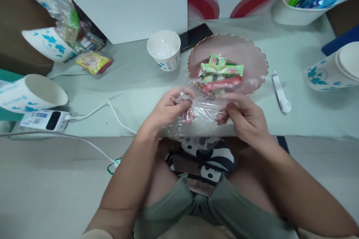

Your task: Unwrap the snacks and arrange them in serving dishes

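Observation:
A clear plastic bag (206, 110) is stretched between my two hands at the table's front edge, its lower part hanging over my lap. My left hand (172, 106) is closed on the bag's left side, the film bunched in its fingers. On the other side my right hand (246, 115) pinches the film between thumb and fingers. Just beyond the hands is a pinkish, ribbed plate (252, 58) with a gold scalloped rim. On it lie green-wrapped snacks (221, 69) and a red-wrapped one (223, 84); the bag's upper edge overlaps the plate's near side.
A white paper cup (164, 50) stands left of the plate, near a dark phone (196, 36). To the right lie a white clipper-like tool (281, 93) and stacked cups (333, 69). A white cable (112, 108) runs from a power bank (52, 120). Boxes (134, 0) line the back.

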`<state>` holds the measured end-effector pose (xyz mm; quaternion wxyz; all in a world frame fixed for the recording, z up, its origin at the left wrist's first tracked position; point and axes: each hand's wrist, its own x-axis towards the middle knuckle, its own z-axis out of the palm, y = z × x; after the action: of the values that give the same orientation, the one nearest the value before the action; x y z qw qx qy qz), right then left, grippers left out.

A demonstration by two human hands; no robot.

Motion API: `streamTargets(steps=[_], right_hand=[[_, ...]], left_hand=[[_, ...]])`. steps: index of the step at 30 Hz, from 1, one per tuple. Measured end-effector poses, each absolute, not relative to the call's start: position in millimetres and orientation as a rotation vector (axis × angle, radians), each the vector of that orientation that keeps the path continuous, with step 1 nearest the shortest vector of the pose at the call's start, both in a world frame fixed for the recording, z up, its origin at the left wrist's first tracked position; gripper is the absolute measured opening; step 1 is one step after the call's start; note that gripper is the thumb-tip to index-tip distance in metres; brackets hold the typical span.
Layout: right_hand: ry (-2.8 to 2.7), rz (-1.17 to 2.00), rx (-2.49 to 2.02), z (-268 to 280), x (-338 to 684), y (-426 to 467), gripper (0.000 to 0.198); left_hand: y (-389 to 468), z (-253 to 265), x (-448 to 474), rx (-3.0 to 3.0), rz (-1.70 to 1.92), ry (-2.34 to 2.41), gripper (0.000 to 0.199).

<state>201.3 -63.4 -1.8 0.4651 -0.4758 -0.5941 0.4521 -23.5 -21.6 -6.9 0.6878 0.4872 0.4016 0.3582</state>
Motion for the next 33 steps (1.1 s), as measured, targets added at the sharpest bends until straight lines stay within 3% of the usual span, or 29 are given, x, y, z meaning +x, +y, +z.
streamTargets(steps=[5,10,14,17,20,24,28,33], right_hand=[[-1.655,1.081,-1.045,2,211,-62,0.020],[-1.737,1.013,-0.887,-6,218,-60,0.032],[-1.448,1.082,-1.006,-13,206,-61,0.017],[-1.319,1.274,-1.028,-12,199,-60,0.040],[-1.459,1.429,-1.009,-12,198,-59,0.022],[-1.371,1.504,-0.874,-16,201,-58,0.018],[-1.188,1.498,-0.935,-20,199,-59,0.017],[-1.150,1.412,-1.025,-18,194,-63,0.026]], left_hand=[[-17,-3,-27,1.029,0.913,0.913,0.010],[-10,-5,-30,1.027,0.870,0.897,0.046],[-9,-11,-29,1.097,0.913,0.929,0.033],[-11,-10,-30,1.056,0.968,0.853,0.050],[-10,-5,-35,0.979,1.007,0.830,0.062],[-5,-3,-43,0.966,1.039,0.859,0.069],[-4,-7,-43,0.866,1.077,0.843,0.060],[-11,-11,-34,0.956,0.771,0.885,0.045]])
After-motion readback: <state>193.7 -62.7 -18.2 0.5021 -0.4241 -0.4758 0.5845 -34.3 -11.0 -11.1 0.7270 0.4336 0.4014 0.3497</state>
